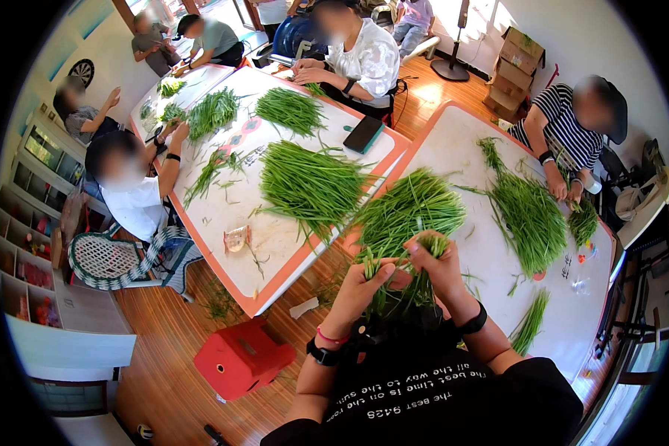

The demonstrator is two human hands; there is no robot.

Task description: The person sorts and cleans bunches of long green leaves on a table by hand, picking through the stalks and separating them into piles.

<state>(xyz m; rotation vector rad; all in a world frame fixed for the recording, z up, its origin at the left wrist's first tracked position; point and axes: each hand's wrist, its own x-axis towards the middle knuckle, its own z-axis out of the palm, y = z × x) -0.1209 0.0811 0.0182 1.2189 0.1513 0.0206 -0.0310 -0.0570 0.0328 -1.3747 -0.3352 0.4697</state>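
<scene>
Close in front of my body, my left hand [363, 291] is closed round some thin green stalks that look like chives. Beside it on the right, my right hand [440, 262] grips another part of green stalks, its fingers curled in. Loose leafy ends [403, 303] hang below and between both hands; whether they all belong to one bunch I cannot tell. Just beyond my hands lies a large pile of stalks [416, 204] at the edge of the right table [490, 282]. A small bundle [531, 321] lies on that table, nearer my right forearm.
More stalk piles [312, 184] and a black phone [364, 134] lie on the left table [234, 286]. A co-worker in stripes [565, 126] handles stalks behind another heap [526, 219]. Several others sit around the left table. A red stool [238, 359] stands on the wooden floor.
</scene>
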